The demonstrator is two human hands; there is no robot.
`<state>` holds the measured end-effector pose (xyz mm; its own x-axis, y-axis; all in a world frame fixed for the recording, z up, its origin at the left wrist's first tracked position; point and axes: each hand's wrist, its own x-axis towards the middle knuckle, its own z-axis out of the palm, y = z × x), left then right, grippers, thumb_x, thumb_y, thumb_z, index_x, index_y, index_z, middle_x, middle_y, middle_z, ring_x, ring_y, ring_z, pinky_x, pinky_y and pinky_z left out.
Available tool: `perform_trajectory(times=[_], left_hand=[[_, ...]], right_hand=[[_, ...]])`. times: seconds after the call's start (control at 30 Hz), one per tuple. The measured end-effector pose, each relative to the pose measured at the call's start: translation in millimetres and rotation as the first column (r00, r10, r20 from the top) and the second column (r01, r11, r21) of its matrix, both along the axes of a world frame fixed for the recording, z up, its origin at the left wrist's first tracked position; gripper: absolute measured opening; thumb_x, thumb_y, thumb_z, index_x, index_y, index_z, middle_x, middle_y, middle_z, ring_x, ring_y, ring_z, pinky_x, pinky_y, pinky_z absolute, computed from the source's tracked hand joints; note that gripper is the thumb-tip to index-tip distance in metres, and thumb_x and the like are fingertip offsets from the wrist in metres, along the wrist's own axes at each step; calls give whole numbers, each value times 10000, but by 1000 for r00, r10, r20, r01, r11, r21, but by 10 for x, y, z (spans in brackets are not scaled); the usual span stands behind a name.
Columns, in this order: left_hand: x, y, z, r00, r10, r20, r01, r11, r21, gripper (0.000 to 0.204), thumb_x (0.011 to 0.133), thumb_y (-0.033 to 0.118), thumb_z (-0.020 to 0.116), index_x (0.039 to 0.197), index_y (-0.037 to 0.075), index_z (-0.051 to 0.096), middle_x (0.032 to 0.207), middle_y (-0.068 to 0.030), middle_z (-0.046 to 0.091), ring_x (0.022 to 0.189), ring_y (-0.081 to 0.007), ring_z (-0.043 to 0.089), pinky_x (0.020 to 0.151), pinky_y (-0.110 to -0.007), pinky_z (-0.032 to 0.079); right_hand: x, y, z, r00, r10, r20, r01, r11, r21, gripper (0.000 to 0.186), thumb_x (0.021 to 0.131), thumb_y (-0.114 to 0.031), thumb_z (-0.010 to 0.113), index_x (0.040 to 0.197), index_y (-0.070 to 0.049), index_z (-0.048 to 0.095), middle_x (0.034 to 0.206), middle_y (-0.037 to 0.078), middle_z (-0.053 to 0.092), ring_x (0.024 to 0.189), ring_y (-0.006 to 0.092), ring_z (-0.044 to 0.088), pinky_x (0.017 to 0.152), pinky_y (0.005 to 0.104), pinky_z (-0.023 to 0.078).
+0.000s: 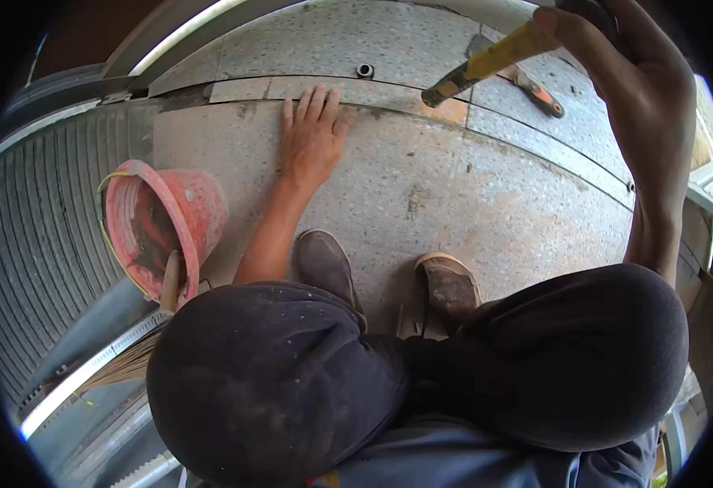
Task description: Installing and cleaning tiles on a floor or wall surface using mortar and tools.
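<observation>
My left hand lies palm down with its fingers stretched over a narrow speckled tile strip. That strip runs along a joint between larger floor tiles. At the upper right my right hand is closed around a hammer with a yellow handle. Its dark handle end points down toward the strip, close above an orange-brown patch; I cannot tell whether it touches. My fingers mostly hide the hammer's head. Beyond the strip lies a trowel with an orange and black handle, its blade partly behind the hammer.
A red bucket with dried mortar and a wooden handle in it stands at the left, beside ribbed grey sheeting. A short pipe end sticks up past the strip. Broom bristles and a pale metal straightedge lie lower left.
</observation>
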<state>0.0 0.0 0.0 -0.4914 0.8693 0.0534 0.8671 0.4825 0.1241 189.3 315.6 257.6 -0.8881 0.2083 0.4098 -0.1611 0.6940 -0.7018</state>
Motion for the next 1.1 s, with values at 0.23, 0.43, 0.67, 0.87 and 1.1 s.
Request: perform_trajectory(times=[0.23,0.43,0.67,0.87,1.1], left_hand=[[-200,-275,-31,995,98,-7,-97,991,93,636,1090,459,473,1478,-43,513,1547,-224,500,1467,-383,429,1239,-588,242],[-427,-374,3,982,180,64,-186,975,117,658,1086,473,473,1483,-51,504,1551,-238,487,1476,-393,415,1255,-581,214],[-823,-413,-91,930,367,20,-366,917,160,735,1092,545,405,1504,-59,475,1581,-252,444,1514,-404,352,1265,-605,146],[-895,-454,-108,923,365,123,-379,916,128,742,1090,557,390,1505,-52,480,1612,-224,412,1527,-384,330,1267,-610,130],[-1200,-417,-137,882,469,53,-470,865,177,738,1097,553,369,1539,-34,442,1617,-205,414,1530,-379,316,1261,-630,112]], right_hand=[[-549,-326,-115,914,-352,201,332,935,126,533,917,-288,822,1380,-62,687,1076,76,781,658,34,569,550,212,430],[-1148,-605,37,891,-324,317,293,945,143,496,933,-277,792,1370,-65,694,935,19,753,584,20,489,507,203,362],[-1659,-738,-67,927,-261,271,205,954,219,507,962,-318,760,1403,-83,671,903,28,751,558,21,504,494,210,417],[-2004,-937,-92,963,-218,156,179,956,231,523,950,-344,776,1404,-105,672,924,33,759,541,17,512,492,210,456],[-2206,-987,77,931,-221,291,104,924,368,519,944,-330,786,1395,-98,679,907,31,740,573,20,545,492,196,453]])
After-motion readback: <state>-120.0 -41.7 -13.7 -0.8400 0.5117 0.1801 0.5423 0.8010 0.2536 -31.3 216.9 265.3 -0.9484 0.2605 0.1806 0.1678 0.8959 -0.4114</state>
